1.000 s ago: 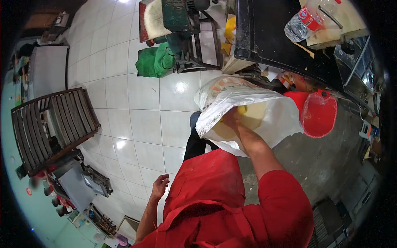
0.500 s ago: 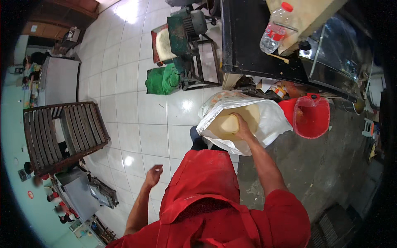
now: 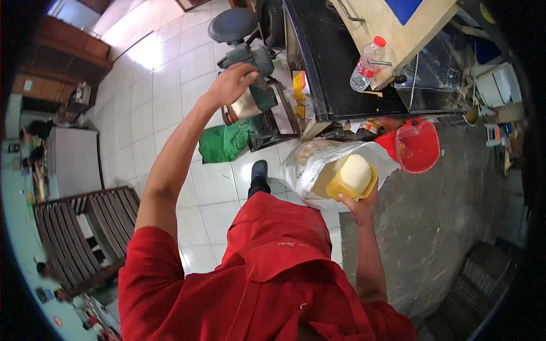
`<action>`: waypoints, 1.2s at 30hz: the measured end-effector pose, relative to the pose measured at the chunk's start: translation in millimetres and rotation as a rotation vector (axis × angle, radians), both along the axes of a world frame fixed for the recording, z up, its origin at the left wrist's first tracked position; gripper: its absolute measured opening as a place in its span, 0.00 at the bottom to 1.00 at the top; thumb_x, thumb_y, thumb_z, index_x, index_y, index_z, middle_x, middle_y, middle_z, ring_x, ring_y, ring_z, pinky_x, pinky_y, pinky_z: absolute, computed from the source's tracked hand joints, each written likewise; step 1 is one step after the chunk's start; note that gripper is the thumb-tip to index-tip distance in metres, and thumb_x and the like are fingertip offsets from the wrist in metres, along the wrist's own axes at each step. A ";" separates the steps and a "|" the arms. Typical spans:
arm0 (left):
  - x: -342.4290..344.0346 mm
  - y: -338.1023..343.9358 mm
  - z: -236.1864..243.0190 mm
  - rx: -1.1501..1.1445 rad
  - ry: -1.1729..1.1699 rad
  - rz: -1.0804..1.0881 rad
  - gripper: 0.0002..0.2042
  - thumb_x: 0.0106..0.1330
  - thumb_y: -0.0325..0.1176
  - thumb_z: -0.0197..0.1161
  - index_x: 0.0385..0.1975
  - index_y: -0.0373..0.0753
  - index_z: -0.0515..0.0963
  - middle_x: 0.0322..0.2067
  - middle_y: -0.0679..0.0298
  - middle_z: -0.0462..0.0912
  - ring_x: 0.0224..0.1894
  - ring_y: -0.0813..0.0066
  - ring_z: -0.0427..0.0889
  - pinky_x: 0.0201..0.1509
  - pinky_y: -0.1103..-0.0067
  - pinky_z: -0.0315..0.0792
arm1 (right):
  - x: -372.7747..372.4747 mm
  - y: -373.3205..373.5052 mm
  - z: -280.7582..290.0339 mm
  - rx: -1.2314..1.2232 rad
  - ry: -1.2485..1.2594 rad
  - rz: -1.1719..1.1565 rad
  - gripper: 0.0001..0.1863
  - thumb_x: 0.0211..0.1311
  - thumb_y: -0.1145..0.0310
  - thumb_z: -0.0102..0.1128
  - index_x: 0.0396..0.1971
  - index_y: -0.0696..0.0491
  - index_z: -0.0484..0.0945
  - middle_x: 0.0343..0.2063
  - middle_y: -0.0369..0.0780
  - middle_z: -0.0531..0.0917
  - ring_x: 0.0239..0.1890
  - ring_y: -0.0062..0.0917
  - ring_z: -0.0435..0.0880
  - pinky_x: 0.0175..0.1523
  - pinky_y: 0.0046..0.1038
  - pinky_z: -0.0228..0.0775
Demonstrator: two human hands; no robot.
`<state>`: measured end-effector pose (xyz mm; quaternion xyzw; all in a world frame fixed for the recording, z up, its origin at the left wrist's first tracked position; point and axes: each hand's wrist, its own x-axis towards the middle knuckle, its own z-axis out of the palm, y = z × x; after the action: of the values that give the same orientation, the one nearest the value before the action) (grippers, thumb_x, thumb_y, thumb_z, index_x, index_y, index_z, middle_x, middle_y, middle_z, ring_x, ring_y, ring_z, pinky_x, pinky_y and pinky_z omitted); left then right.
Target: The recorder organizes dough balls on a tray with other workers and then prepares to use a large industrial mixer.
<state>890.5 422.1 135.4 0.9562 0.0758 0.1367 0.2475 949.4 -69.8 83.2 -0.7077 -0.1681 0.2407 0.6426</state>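
Observation:
My right hand grips a yellow scoop heaped with pale cream grains, above the mouth of a large white sack. The sack stands by my legs, rolled open at the top. My left hand is raised at the upper middle, fingers loosely bent and apart with nothing visible in them, over or near a green metal machine whose pale tray is partly behind it. A green bag lies below that machine.
A black counter holds a wooden board and a red-capped bottle. A red bucket is beside the sack. A round stool stands behind the machine. A slatted wooden piece and a pale cabinet are at left.
The scoop has come up from inside the sack, heaped, in my right hand. My left hand has swung from low beside my apron up toward the machine. The view has shifted.

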 end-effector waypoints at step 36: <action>182.6 16.3 -111.4 0.120 1.537 -0.858 0.19 0.72 0.49 0.51 0.48 0.45 0.83 0.42 0.71 0.85 0.41 0.73 0.81 0.52 0.67 0.71 | -95.9 402.6 43.7 0.121 0.963 -0.109 0.37 0.53 0.50 0.68 0.59 0.55 0.66 0.48 0.43 0.77 0.49 0.34 0.83 0.38 0.43 0.85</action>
<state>1073.1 438.4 24.1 0.7409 -0.1516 -0.6454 0.1073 853.5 332.8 126.8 -0.4849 0.1721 0.4965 0.6991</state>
